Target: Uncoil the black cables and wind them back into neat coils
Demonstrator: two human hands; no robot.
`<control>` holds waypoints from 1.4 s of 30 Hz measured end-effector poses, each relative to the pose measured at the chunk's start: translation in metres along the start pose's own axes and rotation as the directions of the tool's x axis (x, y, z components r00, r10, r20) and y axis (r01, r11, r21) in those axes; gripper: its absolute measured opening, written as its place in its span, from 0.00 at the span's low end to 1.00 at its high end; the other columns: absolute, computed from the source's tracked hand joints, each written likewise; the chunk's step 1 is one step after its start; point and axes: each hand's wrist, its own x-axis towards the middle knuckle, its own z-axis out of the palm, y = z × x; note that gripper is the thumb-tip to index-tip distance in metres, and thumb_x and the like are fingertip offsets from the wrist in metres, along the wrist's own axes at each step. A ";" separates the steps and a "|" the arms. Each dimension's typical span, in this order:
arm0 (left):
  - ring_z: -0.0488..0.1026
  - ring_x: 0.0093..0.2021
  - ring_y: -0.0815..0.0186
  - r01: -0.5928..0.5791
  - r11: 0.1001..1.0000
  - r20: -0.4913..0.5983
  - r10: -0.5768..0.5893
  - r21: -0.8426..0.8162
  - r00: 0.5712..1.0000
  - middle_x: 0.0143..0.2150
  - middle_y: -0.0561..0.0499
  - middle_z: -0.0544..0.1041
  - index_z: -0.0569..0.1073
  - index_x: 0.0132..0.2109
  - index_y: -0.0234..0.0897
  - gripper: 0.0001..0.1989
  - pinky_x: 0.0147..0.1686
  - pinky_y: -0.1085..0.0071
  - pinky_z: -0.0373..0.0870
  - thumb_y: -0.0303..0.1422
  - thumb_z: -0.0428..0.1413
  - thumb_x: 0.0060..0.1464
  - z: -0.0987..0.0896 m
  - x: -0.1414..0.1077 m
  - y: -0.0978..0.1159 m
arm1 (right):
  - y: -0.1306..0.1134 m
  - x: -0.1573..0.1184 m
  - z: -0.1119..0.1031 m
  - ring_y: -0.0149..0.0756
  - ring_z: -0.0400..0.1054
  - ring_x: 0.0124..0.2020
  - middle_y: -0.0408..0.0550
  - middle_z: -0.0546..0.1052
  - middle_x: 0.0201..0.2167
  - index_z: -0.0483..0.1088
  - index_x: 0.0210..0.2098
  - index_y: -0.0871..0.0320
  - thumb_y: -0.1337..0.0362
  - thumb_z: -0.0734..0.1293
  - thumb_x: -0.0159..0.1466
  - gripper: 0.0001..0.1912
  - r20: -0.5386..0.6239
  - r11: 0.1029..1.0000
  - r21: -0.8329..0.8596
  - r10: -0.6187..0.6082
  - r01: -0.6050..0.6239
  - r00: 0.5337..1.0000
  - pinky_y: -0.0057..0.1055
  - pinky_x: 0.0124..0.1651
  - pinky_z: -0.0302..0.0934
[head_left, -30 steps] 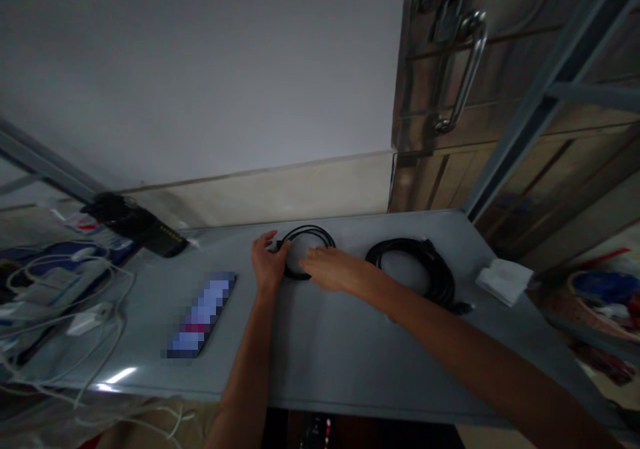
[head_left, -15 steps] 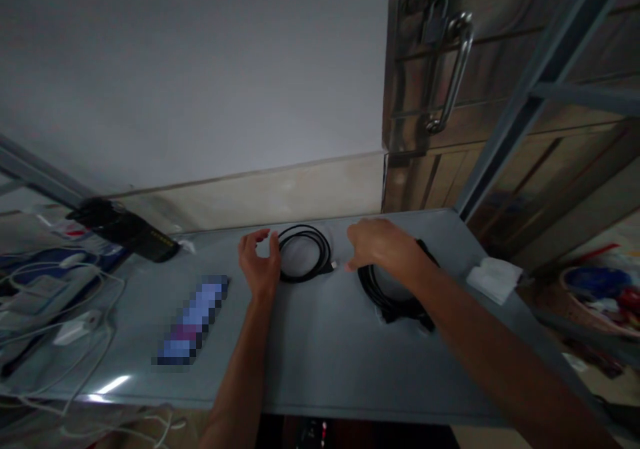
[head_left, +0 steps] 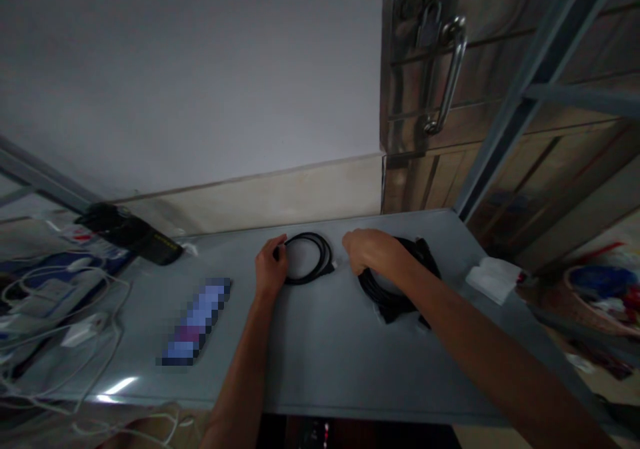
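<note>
A thin black cable wound in a loop (head_left: 327,257) lies on the grey desk, its light-tipped plug pointing right. My left hand (head_left: 271,266) is closed at the loop's left side, thumb and fingers round the strands. A thicker coil of black cable (head_left: 376,294) lies to the right, partly covered by my right forearm. My right hand (head_left: 364,250) is at the left edge of this thicker coil with its fingers curled closed. The fingertips are partly hidden, but they appear to pinch the coil's edge.
On the desk (head_left: 320,362), a blurred-out phone (head_left: 197,322) lies left of my left arm. A black bottle-like object (head_left: 135,232) and tangled white cables (head_left: 65,316) are farther left. White folded tissue (head_left: 494,279) sits at the right. A wall and metal door (head_left: 440,69) stand behind.
My left hand has moved right and closed on the thin cable loop. My right hand's fingers have drawn together and down at the edge of the thicker coil.
</note>
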 end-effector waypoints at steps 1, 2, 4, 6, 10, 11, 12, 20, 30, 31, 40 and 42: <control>0.81 0.54 0.49 -0.001 1.000 -0.001 0.001 0.004 1.000 0.49 0.43 0.85 0.85 0.46 0.43 0.11 0.67 0.50 0.70 0.28 0.64 0.57 0.000 0.000 0.000 | 0.001 -0.004 -0.003 0.48 0.82 0.34 0.53 0.82 0.28 0.84 0.38 0.59 0.67 0.82 0.59 0.09 0.010 1.000 -0.005 0.004 -0.004 1.000 0.38 0.40 0.77; 0.81 0.54 0.49 -0.002 1.000 -0.003 0.002 0.009 1.000 0.48 0.43 0.85 0.85 0.46 0.43 0.10 0.67 0.50 0.70 0.29 0.64 0.57 0.001 0.000 -0.001 | 0.002 -0.009 -0.008 0.49 0.83 0.35 0.54 0.83 0.30 0.84 0.41 0.60 0.68 0.81 0.60 0.09 0.016 1.000 -0.009 0.007 -0.007 1.000 0.38 0.42 0.77; 0.80 0.53 0.49 -0.007 1.000 -0.003 0.007 0.025 1.000 0.48 0.42 0.85 0.85 0.46 0.43 0.09 0.67 0.49 0.70 0.31 0.64 0.59 0.001 0.000 -0.002 | 0.007 -0.019 -0.018 0.51 0.83 0.40 0.59 0.84 0.35 0.83 0.48 0.62 0.70 0.77 0.64 0.12 0.003 1.000 -0.010 0.007 -0.007 1.000 0.37 0.44 0.77; 0.80 0.52 0.49 -0.017 0.999 0.006 0.016 0.037 1.000 0.48 0.42 0.85 0.85 0.46 0.43 0.09 0.66 0.49 0.71 0.33 0.64 0.59 0.002 -0.001 -0.003 | 0.014 -0.027 -0.029 0.52 0.83 0.43 0.64 0.85 0.40 0.80 0.56 0.65 0.73 0.74 0.67 0.18 -0.027 1.000 -0.008 0.005 -0.005 1.000 0.37 0.46 0.76; 0.80 0.52 0.49 -0.040 0.998 0.017 0.039 0.053 0.999 0.48 0.42 0.84 0.85 0.46 0.43 0.08 0.65 0.50 0.72 0.33 0.65 0.59 0.002 -0.003 -0.002 | 0.024 -0.040 -0.044 0.57 0.82 0.47 0.72 0.82 0.49 0.75 0.62 0.69 0.79 0.66 0.67 0.24 -0.098 1.000 -0.007 0.021 -0.021 0.995 0.41 0.46 0.76; 0.80 0.52 0.49 -0.046 0.997 0.016 0.045 0.060 0.999 0.48 0.42 0.84 0.85 0.46 0.43 0.08 0.65 0.50 0.72 0.33 0.65 0.59 0.002 -0.003 -0.002 | 0.026 -0.042 -0.046 0.59 0.82 0.49 0.73 0.82 0.51 0.75 0.62 0.69 0.79 0.64 0.67 0.24 -0.120 1.000 -0.015 0.023 -0.025 0.993 0.43 0.47 0.76; 0.80 0.52 0.49 -0.052 0.996 0.016 0.051 0.069 0.999 0.48 0.42 0.84 0.85 0.46 0.43 0.08 0.65 0.49 0.72 0.34 0.65 0.60 0.002 -0.003 -0.002 | 0.027 -0.045 -0.049 0.60 0.81 0.51 0.74 0.80 0.53 0.74 0.62 0.68 0.80 0.63 0.67 0.25 -0.138 0.999 -0.028 0.027 -0.031 0.990 0.45 0.48 0.76; 0.81 0.51 0.51 -0.076 0.986 0.039 0.071 0.145 0.997 0.49 0.42 0.85 0.83 0.50 0.39 0.12 0.61 0.50 0.75 0.38 0.61 0.63 -0.003 -0.003 -0.006 | 0.026 -0.051 -0.072 0.51 0.78 0.54 0.66 0.79 0.56 0.73 0.62 0.65 0.72 0.61 0.76 0.17 -0.091 0.998 -0.065 -0.014 0.008 0.996 0.35 0.47 0.69; 0.78 0.54 0.52 -0.428 0.838 -0.014 0.459 0.337 0.888 0.50 0.40 0.82 0.81 0.54 0.38 0.11 0.59 0.51 0.75 0.36 0.59 0.71 -0.006 -0.015 0.031 | -0.012 -0.034 -0.060 0.50 0.80 0.54 0.62 0.83 0.56 0.79 0.59 0.64 0.60 0.68 0.79 0.16 0.241 0.980 -0.080 -0.157 0.181 0.958 0.34 0.42 0.65; 0.78 0.53 0.52 -0.479 0.807 -0.019 0.516 0.344 0.856 0.50 0.41 0.82 0.81 0.54 0.39 0.10 0.58 0.51 0.76 0.34 0.60 0.71 -0.004 -0.019 0.040 | -0.013 -0.033 -0.059 0.50 0.81 0.54 0.63 0.83 0.56 0.80 0.59 0.64 0.62 0.67 0.79 0.16 0.237 0.981 -0.082 -0.151 0.175 0.960 0.34 0.41 0.65; 0.80 0.56 0.48 -0.823 0.567 0.457 0.736 -0.013 0.500 0.54 0.39 0.84 0.75 0.65 0.37 0.31 0.56 0.50 0.77 0.50 0.69 0.63 0.050 -0.084 0.124 | 0.021 -0.027 -0.059 0.52 0.82 0.48 0.67 0.83 0.47 0.79 0.57 0.67 0.76 0.61 0.72 0.19 -0.014 0.992 -0.084 -0.097 0.096 0.995 0.35 0.36 0.63; 0.80 0.57 0.47 -0.775 0.630 0.603 0.635 -0.044 0.483 0.57 0.38 0.83 0.75 0.65 0.36 0.32 0.56 0.48 0.78 0.52 0.66 0.65 0.065 -0.095 0.131 | 0.025 -0.034 -0.065 0.52 0.82 0.47 0.66 0.83 0.48 0.78 0.58 0.65 0.74 0.61 0.73 0.19 -0.058 0.995 -0.068 -0.073 0.069 0.996 0.35 0.37 0.63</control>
